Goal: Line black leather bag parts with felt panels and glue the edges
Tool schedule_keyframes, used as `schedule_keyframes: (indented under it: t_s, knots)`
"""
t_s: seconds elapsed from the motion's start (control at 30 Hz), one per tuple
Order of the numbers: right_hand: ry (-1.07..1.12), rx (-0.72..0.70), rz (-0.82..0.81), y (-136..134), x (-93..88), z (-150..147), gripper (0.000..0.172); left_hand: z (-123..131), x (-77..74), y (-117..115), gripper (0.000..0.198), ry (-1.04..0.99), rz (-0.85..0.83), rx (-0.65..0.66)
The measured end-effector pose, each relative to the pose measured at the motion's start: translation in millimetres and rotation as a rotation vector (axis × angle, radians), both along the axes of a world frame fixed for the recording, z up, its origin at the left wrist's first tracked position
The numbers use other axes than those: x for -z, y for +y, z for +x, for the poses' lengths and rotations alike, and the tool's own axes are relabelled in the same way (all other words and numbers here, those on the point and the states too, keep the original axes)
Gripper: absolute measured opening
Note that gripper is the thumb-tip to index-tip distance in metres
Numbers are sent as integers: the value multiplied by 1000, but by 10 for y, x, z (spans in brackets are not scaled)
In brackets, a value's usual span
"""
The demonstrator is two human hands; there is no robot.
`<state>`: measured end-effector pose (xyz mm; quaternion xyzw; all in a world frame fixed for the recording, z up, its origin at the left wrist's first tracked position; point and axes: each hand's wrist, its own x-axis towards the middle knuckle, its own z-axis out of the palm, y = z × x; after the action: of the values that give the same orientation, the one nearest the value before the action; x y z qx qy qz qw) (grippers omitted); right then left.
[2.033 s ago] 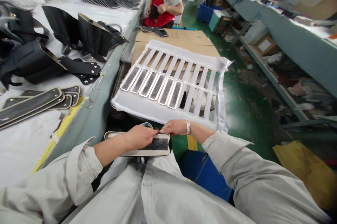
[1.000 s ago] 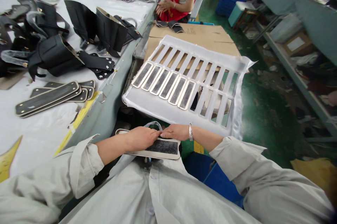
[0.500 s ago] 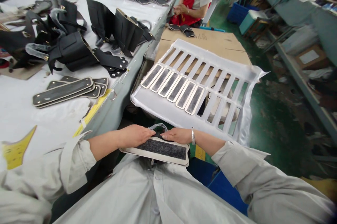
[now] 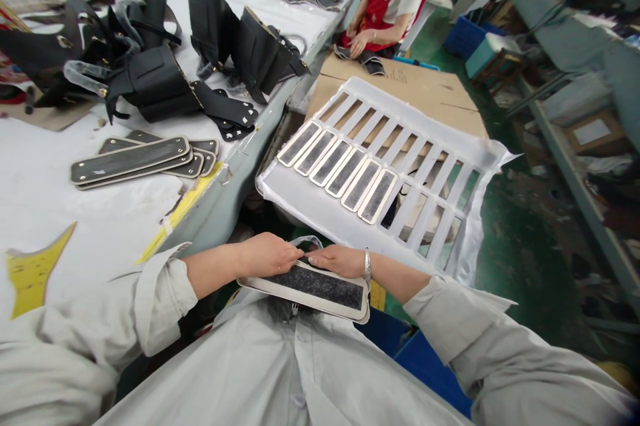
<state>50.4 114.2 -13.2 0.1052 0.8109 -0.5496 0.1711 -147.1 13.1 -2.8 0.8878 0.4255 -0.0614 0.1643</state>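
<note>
Close to my body is a black bag piece with a long rectangular base panel (image 4: 320,286), dark grey in the middle with a cream border. My left hand (image 4: 270,255) presses closed fingers on its far edge. Beside it, thumb stretched toward the left fingertips, my right hand (image 4: 338,261) grips the same edge. A small dark bit shows between the fingertips, too small to name. Behind the hands curves a plastic-wrapped handle (image 4: 309,240). Most of the bag's body is hidden below the panel and hands.
Ahead, a white slotted sheet (image 4: 300,196) carries several cream-edged panels (image 4: 353,179) on a cardboard-topped surface (image 4: 450,89). On the left table lie stacked long strips (image 4: 131,161) and black bags (image 4: 150,83). A co-worker in a red apron (image 4: 383,3) sits beyond.
The view has shifted slightly, so the scene sits a little further right. My fingertips have come closer together at the panel's far edge. The co-worker's hands have lowered to the dark pieces.
</note>
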Motion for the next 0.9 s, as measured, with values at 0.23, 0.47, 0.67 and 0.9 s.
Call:
schedule_keyframes:
  t_s: [0.23, 0.47, 0.67, 0.9]
  knots:
    - [15, 47, -51, 17, 46, -30, 61, -365, -162, -8, 38, -250, -250, -153]
    - [-18, 86, -56, -49, 59, -131, 68, -485, -162, -75, 36, -332, -292, -223]
    - [-43, 114, -159, 92, 5, 141, 61, -508, -181, -56, 38, -332, -298, -219]
    - [-90, 217, -255, 98, 76, 590, 64, -179, -174, 65, 38, -197, -164, -159]
